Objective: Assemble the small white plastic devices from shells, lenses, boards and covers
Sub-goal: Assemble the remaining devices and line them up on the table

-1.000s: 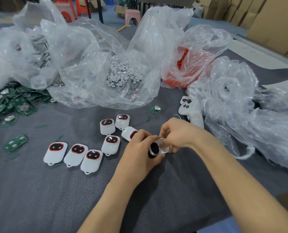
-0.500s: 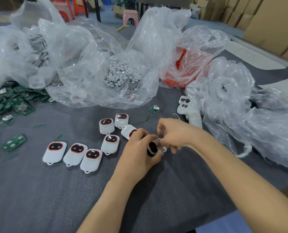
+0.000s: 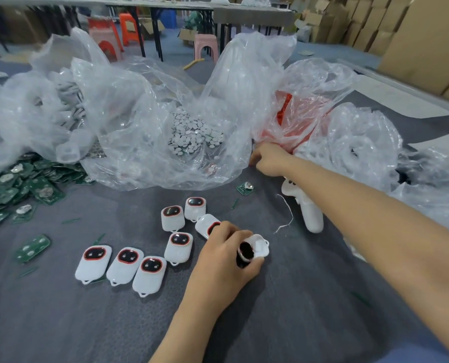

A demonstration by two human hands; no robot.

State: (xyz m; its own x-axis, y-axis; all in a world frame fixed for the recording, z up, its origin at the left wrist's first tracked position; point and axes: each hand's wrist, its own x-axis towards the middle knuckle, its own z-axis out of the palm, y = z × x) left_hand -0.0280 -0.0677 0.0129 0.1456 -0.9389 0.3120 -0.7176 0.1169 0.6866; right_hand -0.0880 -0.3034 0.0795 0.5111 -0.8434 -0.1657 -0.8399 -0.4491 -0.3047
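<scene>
On the grey-clothed desk, a little toward the near edge from the middle, the left grip is curled round a small white shell with a black lens showing at its open face, holding it just above the cloth. The right grip is stretched toward the far edge. Its fingers are bent at the foot of a clear bag of red parts, and I cannot tell whether they pinch anything. Left of the left grip lie seven finished white devices with red-ringed dark windows. Three are in a row and four in a loose cluster, the nearest one partly under the knuckles. A heap of green boards lies at the left edge, with one stray board nearer and a small one below the right wrist. Along the far side a crumpled clear bag holds pale round discs, and another bag of white parts sits near the far left corner. A white moulded piece lies under the right forearm, beside a thin white thread. More clear bags crowd the right edge.
</scene>
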